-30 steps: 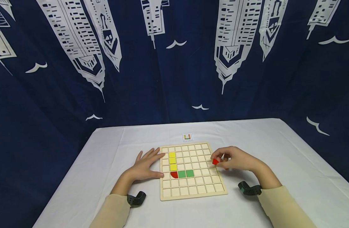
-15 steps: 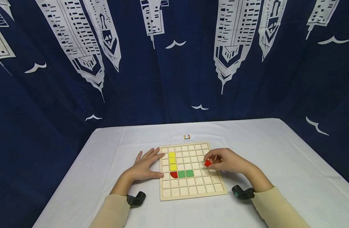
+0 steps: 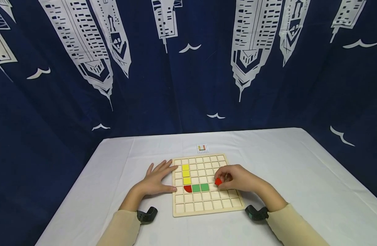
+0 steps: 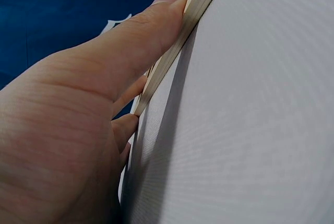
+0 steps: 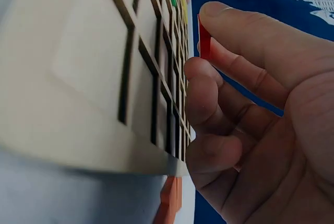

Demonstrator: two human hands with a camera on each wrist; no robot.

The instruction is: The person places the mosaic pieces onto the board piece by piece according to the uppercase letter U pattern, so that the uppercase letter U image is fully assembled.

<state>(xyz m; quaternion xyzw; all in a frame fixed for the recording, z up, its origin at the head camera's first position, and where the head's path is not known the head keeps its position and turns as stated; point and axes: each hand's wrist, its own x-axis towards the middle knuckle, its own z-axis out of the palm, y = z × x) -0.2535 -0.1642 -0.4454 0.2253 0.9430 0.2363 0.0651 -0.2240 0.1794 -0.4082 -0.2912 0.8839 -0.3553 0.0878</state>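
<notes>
Navy cloth backdrop with white building prints [image 3: 171, 102] behind, white cloth-covered table [image 3: 274, 150] below it. On that, square pale wooden grid board [image 3: 208, 205], at six o'clock of the backdrop. Left hand [image 3: 154, 181] at nine o'clock of the board, unmoved: fingers spread and straight, thumb and index touching the edge, so the board looks steadied. Right hand [image 3: 237, 177] is what changed: it came in from the board's three o'clock edge, heading roughly eight to nine o'clock, now over the grid, thumb and fingertips pinching a thin red tile. Small printed grid card with a coloured figure [image 3: 202, 148] lies just past the board at twelve, detail too small to read. Column of three flat yellow squares [image 3: 186, 173], left part of the grid; flat red quarter-circle tile [image 3: 187, 189] at its six o'clock, two flat green squares [image 3: 200, 187] at three o'clock of that. The thin red tile [image 3: 218, 181] itself: about two o'clock of the nearer green one, off the board in the right wrist view, not seated. Reads as mid-carry, close to the row's end; exact shape unclear.
</notes>
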